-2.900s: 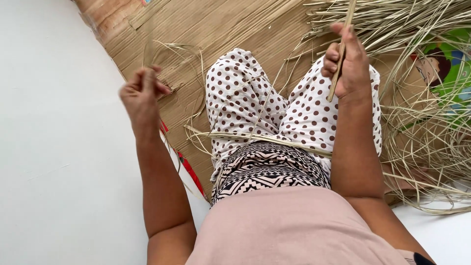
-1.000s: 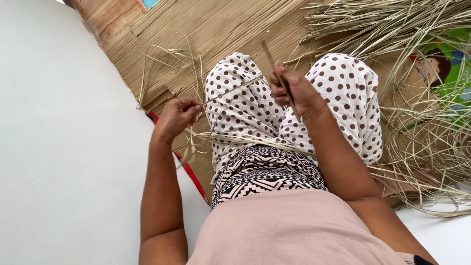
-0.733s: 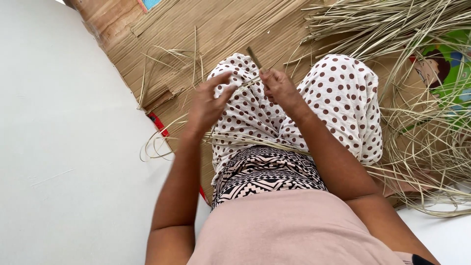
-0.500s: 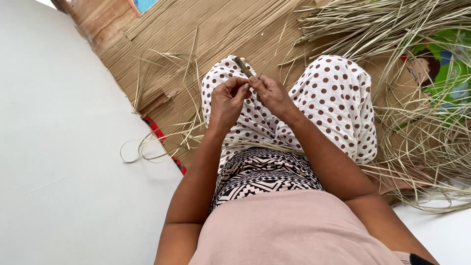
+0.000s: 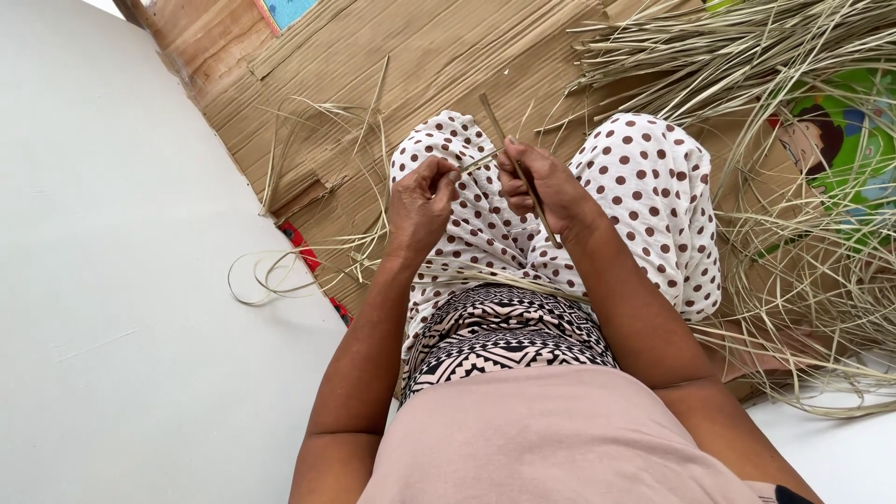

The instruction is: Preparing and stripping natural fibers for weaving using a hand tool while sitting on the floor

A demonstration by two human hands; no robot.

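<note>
I sit with my knees up in white trousers with brown dots (image 5: 644, 201). My left hand (image 5: 422, 201) and my right hand (image 5: 546, 187) meet above my lap, almost touching. The right hand grips a thin dark stick or blade (image 5: 518, 168) that slants up past the fingers. The left hand pinches the end of a pale dried leaf strip (image 5: 476, 161) that runs across to the right hand. More strips lie over my lap (image 5: 504, 278).
Flattened brown cardboard (image 5: 392, 65) covers the floor ahead. A big loose heap of dried palm strips (image 5: 803, 187) lies to the right over a green picture mat (image 5: 854, 140). Curled strips (image 5: 271, 275) and a red strip edge (image 5: 303, 245) lie left, beside white floor (image 5: 112, 280).
My hands came together from wide apart to over my lap. The strip in the left hand was drawn in, and its loose tail now curls on the white floor to the left.
</note>
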